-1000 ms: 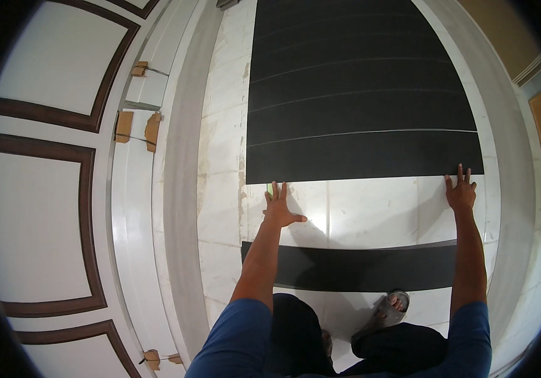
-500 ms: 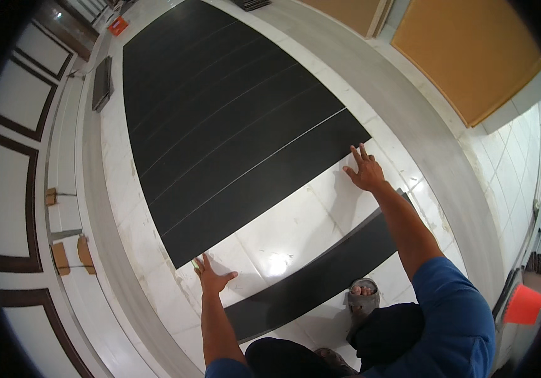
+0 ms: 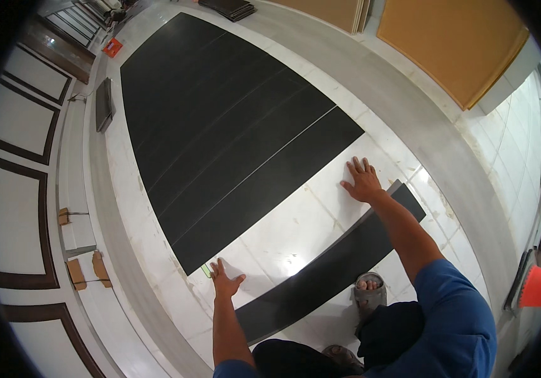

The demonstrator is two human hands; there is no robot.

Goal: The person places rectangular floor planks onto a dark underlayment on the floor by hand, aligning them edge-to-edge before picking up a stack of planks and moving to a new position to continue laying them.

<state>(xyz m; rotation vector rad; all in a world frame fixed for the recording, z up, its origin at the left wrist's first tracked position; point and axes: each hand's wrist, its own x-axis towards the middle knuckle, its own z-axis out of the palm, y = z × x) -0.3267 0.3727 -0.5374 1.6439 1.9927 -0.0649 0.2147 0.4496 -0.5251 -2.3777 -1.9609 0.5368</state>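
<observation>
A broad run of black planks point(image 3: 220, 126) lies on the white tiled floor, with thin seams between them. A brighter gap sets off the nearest plank point(image 3: 270, 189). My left hand point(image 3: 226, 280) is just off its near left corner, fingers spread, holding nothing. Next to those fingers, a small light-green piece point(image 3: 206, 271) shows at the plank's edge. My right hand point(image 3: 364, 181) is spread with empty fingers, a little short of the plank's near right corner. Below my right forearm, a loose dark plank point(image 3: 321, 271) lies slantwise in front of my feet.
Stacked dark planks stand at the far edge point(image 3: 226, 7) and left point(image 3: 103, 104). An orange-red box point(image 3: 112, 48) sits far left. Brown boards point(image 3: 453, 50) are at upper right, an orange-red object point(image 3: 538, 286) at right. White panels with dark trim point(image 3: 15, 220) line the left.
Both hands have drawn back from the nearest plank's edge, the right one more clearly. The green piece by the left hand shows more. The view has shifted slightly.
</observation>
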